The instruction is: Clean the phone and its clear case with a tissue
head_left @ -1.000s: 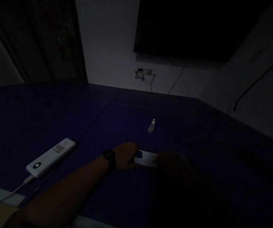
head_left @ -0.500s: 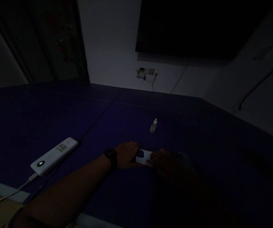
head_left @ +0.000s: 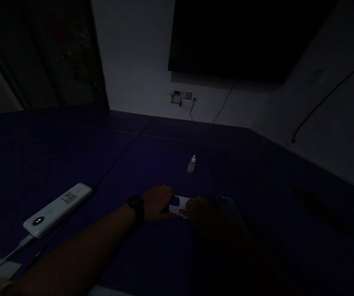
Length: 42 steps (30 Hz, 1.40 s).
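Two hands meet over a pale phone [head_left: 181,204] that lies flat on the dark blue table [head_left: 72,148], a little near of the table's middle. The left hand [head_left: 157,202] comes in from the near left on a long bare forearm stretched low across the tabletop, a dark wristwatch [head_left: 135,204] on the wrist; its palm faces down and its fingers curl loosely over the phone's left end, touching it. The right hand [head_left: 206,216] reaches in from the near right and lies in deep shadow, its fingertips resting on the right part of the phone; whether it presses flat or pinches the edge cannot be told in this dim light. Just right of that hand, a second pale, flat thing [head_left: 230,207], perhaps a phone case or a cloth, lies on the table, too dark to name surely. Beyond the hands, farther across the table, a small dropper bottle [head_left: 191,165] stands upright, well apart from the phone. Far to the left, a white power bank [head_left: 59,203] lies slantwise with a small lit indicator at its near end, and a white cable [head_left: 1,261] runs from that end toward the near left edge. On the far wall a socket [head_left: 183,95] with trailing wires sits below a large black screen [head_left: 244,37].
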Each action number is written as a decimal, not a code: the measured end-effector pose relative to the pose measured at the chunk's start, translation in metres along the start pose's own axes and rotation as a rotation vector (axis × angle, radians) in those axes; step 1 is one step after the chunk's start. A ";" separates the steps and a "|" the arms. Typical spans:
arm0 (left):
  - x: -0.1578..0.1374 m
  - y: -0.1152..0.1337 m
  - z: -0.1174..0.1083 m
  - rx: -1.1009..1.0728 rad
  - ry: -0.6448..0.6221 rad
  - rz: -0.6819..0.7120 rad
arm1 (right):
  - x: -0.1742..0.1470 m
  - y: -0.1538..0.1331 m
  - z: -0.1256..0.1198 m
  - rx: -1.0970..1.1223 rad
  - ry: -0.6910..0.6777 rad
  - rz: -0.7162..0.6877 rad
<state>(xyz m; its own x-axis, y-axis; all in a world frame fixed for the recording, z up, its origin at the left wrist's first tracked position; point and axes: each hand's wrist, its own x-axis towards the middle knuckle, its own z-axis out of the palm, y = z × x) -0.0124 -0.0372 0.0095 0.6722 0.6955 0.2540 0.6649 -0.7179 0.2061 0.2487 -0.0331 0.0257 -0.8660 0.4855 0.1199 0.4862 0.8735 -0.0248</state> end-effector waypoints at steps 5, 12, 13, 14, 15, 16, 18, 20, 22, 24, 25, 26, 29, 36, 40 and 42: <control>0.002 -0.001 -0.001 0.012 -0.015 -0.010 | 0.022 0.000 0.005 -0.065 -0.056 0.098; 0.003 -0.003 -0.001 0.016 -0.021 -0.024 | 0.018 0.005 0.000 -0.120 -0.098 0.123; 0.002 -0.002 -0.001 0.014 -0.017 -0.028 | 0.013 0.009 -0.001 -0.108 -0.130 0.102; 0.002 -0.001 -0.002 0.012 -0.012 -0.030 | 0.007 0.015 -0.003 -0.100 -0.163 0.101; 0.001 0.000 -0.002 0.008 -0.007 -0.033 | 0.000 0.021 -0.005 -0.103 -0.189 0.120; 0.001 0.001 -0.003 0.004 -0.003 -0.036 | -0.006 0.027 -0.008 -0.115 -0.208 0.149; 0.001 0.003 -0.004 -0.007 0.001 -0.037 | -0.015 0.037 -0.015 -0.160 -0.216 0.194; 0.000 0.003 -0.004 -0.019 0.000 -0.035 | -0.020 0.043 -0.022 -0.211 -0.202 0.209; 0.000 0.003 -0.005 -0.030 -0.002 -0.031 | -0.021 0.045 -0.026 -0.269 -0.188 0.212; 0.000 0.003 -0.005 -0.039 -0.004 -0.029 | -0.019 0.045 -0.027 -0.334 -0.175 0.203; 0.000 0.003 -0.005 -0.042 -0.004 -0.030 | -0.018 0.046 -0.026 -0.357 -0.171 0.200; 0.001 0.002 -0.004 -0.044 -0.004 -0.030 | -0.017 0.047 -0.024 -0.372 -0.171 0.195; 0.001 0.001 -0.003 -0.047 -0.005 -0.031 | -0.015 0.051 -0.018 -0.370 -0.170 0.195; 0.001 -0.001 0.000 -0.052 -0.009 -0.026 | 0.003 0.052 -0.003 -0.289 -0.171 0.112; 0.002 -0.002 0.000 -0.048 -0.017 -0.030 | 0.024 0.037 0.008 -0.216 -0.145 0.056; 0.002 -0.002 0.000 -0.038 -0.023 -0.031 | 0.036 0.028 0.012 -0.182 -0.135 0.040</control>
<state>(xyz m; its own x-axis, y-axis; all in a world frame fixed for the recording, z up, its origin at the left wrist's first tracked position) -0.0120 -0.0340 0.0094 0.6591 0.7176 0.2249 0.6728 -0.6963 0.2498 0.2294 0.0097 0.0174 -0.8472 0.5311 -0.0117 0.5233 0.8381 0.1543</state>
